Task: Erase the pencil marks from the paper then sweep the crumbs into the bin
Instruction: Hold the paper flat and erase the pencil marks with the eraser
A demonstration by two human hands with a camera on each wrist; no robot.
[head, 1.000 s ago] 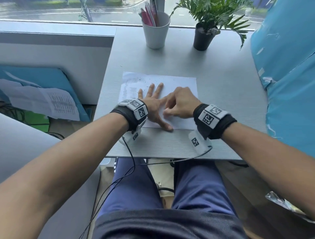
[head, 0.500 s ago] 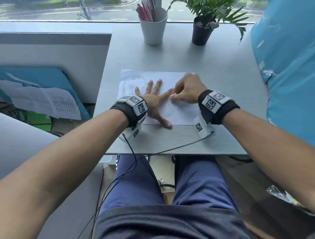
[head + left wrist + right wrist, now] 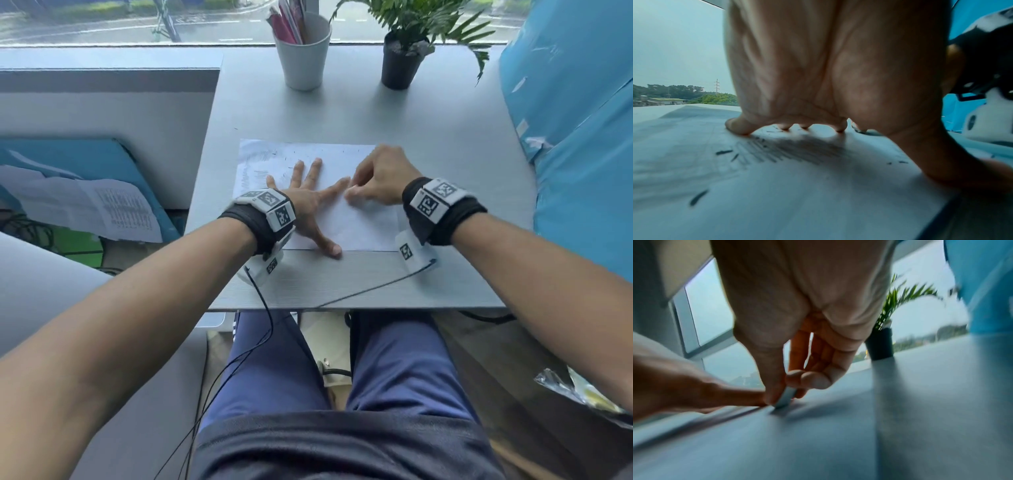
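since a second ago the right hand [image 3: 380, 178], pinching an eraser [image 3: 785, 398], slid farther up the paper [image 3: 363, 226] beside the flat, spread left hand [image 3: 308, 202], with cup [image 3: 303, 54] and plant [image 3: 400, 65] well beyond.

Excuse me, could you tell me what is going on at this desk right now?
A person is erasing pencil marks from a paper on the desk. The left hand lies flat with spread fingers, pinning the sheet. The right hand pinches an eraser against it. Marks and crumbs remain near the left hand; no bin is in view.
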